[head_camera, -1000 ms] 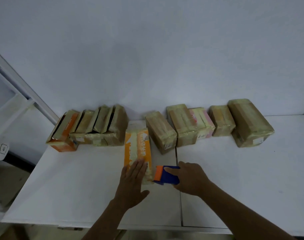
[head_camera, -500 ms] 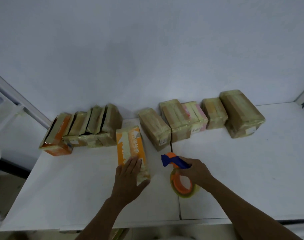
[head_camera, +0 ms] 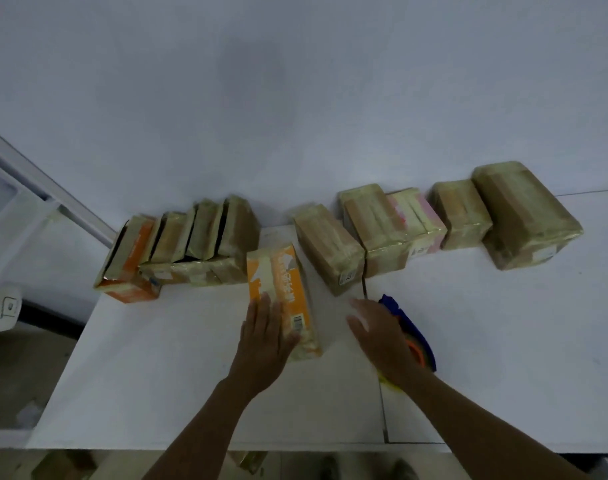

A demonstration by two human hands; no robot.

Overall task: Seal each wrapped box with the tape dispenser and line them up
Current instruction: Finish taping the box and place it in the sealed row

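Note:
An orange and white box (head_camera: 278, 278) wrapped in clear tape lies lengthwise on the white table (head_camera: 157, 375), in front of the back row. My left hand (head_camera: 264, 341) lies flat on its near end, thumb across the top, holding it down. My right hand (head_camera: 382, 337) is open with its fingers spread, just left of and partly over the blue and orange tape dispenser (head_camera: 411, 327), which lies on the table. To the right, several tan taped boxes (head_camera: 375, 226) stand in a row along the wall, ending in a large one (head_camera: 524, 213).
At the back left a cluster of several taped boxes (head_camera: 198, 237) stands on edge, with an orange-sided one (head_camera: 129, 265) at the far left. A seam in the table (head_camera: 382, 410) runs toward me. The table's left edge drops to the floor (head_camera: 25, 358).
My right hand has set the tape dispenser down on the table and let go of it, opening its fingers. My left hand has stayed on the orange box.

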